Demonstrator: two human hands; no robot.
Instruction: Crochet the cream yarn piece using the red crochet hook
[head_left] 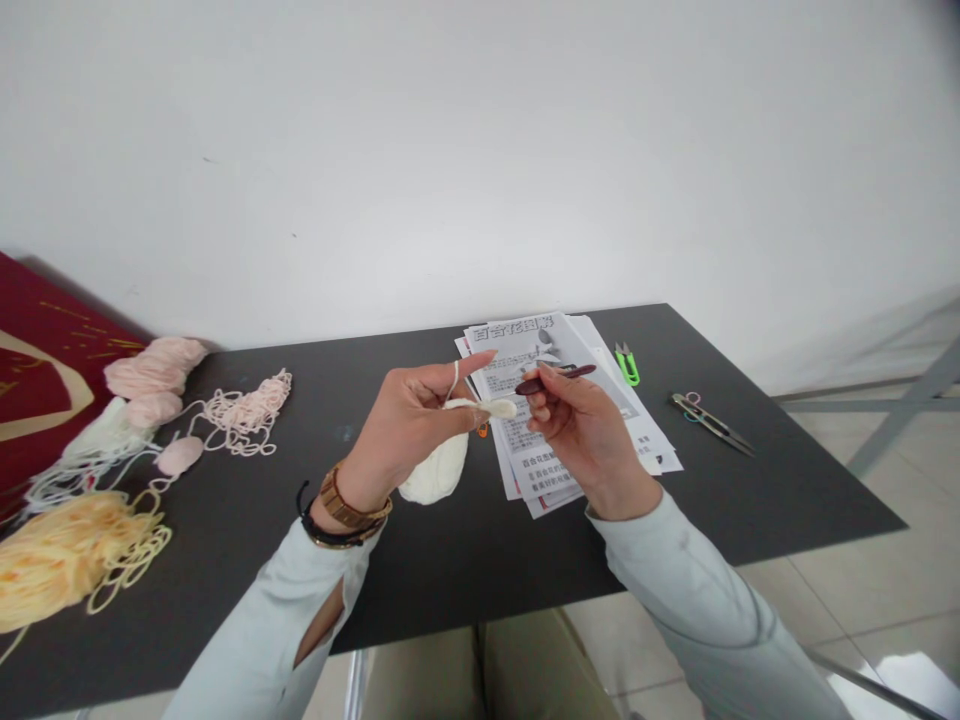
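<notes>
My left hand [420,415] pinches a small cream crochet piece [499,408] between thumb and fingers. A strand of yarn loops over its raised index finger. My right hand [577,420] grips a dark red crochet hook [559,379], whose thin tip points left toward the piece; whether the tip sits in a stitch is too small to tell. Below my left hand lies a cream ball of yarn [435,475], partly hidden by it. An orange stitch marker [483,430] shows just beside the left fingertips.
Printed pattern sheets [540,490] lie under my right hand on the black table [480,560]. Green thread snips [627,364] and metal snips [711,423] lie to the right. Pink yarn [157,367], yellow yarn [67,555] and a dark red bag [45,370] occupy the left side.
</notes>
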